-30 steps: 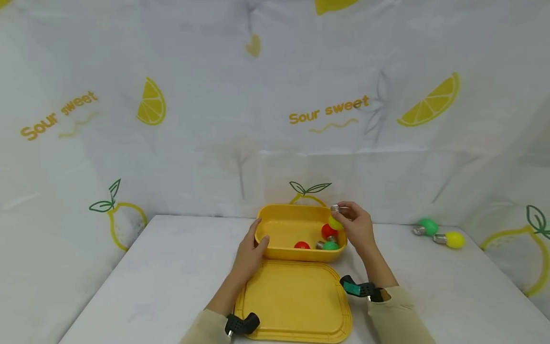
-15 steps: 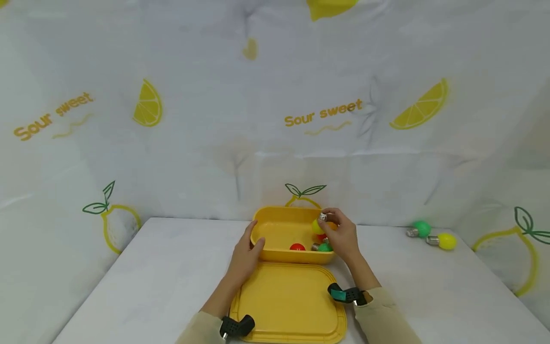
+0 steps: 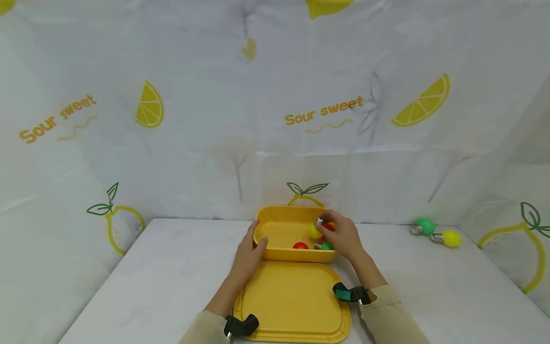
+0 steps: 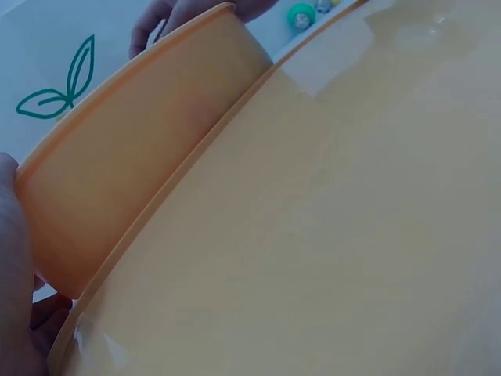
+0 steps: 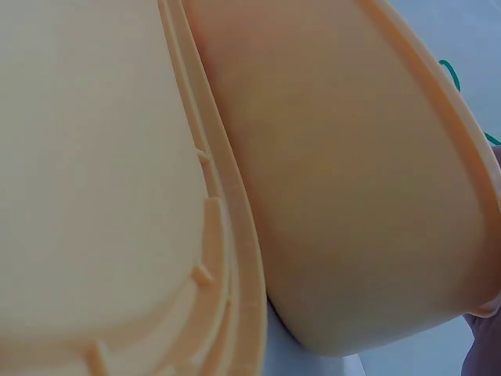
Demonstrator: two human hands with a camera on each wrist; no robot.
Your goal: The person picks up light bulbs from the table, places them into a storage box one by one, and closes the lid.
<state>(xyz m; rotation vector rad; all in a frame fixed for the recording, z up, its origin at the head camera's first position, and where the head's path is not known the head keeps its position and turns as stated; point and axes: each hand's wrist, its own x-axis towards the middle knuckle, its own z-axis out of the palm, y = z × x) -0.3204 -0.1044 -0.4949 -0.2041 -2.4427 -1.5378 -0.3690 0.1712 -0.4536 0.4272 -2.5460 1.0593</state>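
Observation:
My right hand (image 3: 347, 241) pinches a yellow light bulb (image 3: 315, 232) near its metal base, over the right half of a yellow plastic box (image 3: 279, 255). The bulb's round end points down inside the box. Below it lie a red bulb (image 3: 301, 245) and a green bulb (image 3: 327, 246); another red one (image 3: 329, 226) is partly covered by the fingers. My left hand (image 3: 246, 260) grips the box at its left end, thumb at the front rim. In the left wrist view, the box's outer wall (image 4: 141, 149) hides most of the right hand.
A yellow lid (image 3: 292, 301) lies on the white table (image 3: 142, 286) in front of the box, between the forearms. Off to the right rest a green bulb (image 3: 425, 225) and a second yellow bulb (image 3: 452, 238). A lemon-print sheet (image 3: 206, 119) hangs behind the table.
My right hand has moved left and lower into the box with the yellow bulb, which now hangs nearer the red and green bulbs. The left hand keeps its hold on the box.

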